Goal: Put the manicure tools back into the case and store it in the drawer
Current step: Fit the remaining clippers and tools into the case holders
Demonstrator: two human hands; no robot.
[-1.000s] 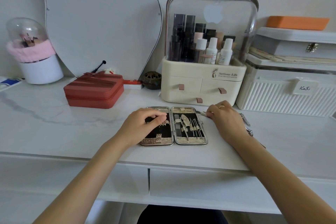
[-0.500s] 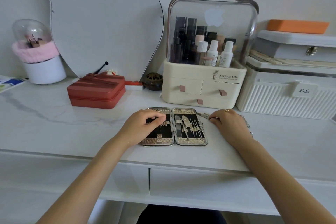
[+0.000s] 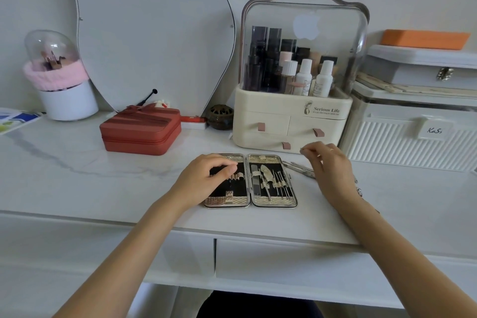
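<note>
**Loose tool lay just left of the right hand**

Nearest the viewer, a closed drawer (image 3: pixel 281 258) sat in the front of the tabletop (image 3: pixel 77 183), directly below the open case (image 3: pixel 250 181). The case lay flat, its right half already holding several tools (image 3: pixel 271 181) in loops. The left hand (image 3: pixel 204 178) rested on the case's left half, fingers curled over the black lining; whether they pinched anything could not be told. A loose metal tool (image 3: pixel 299 169) lay on the tabletop just right of the case, its long axis slanting from far-left to near-right. The right hand (image 3: pixel 329 165) hovered over its near end, fingers loosely bent, holding nothing, and was plainly the nearer hand. Further back stood a cream organiser (image 3: pixel 291 124), close behind the tool, and a red box (image 3: pixel 140 131), well clear to the left.
</note>
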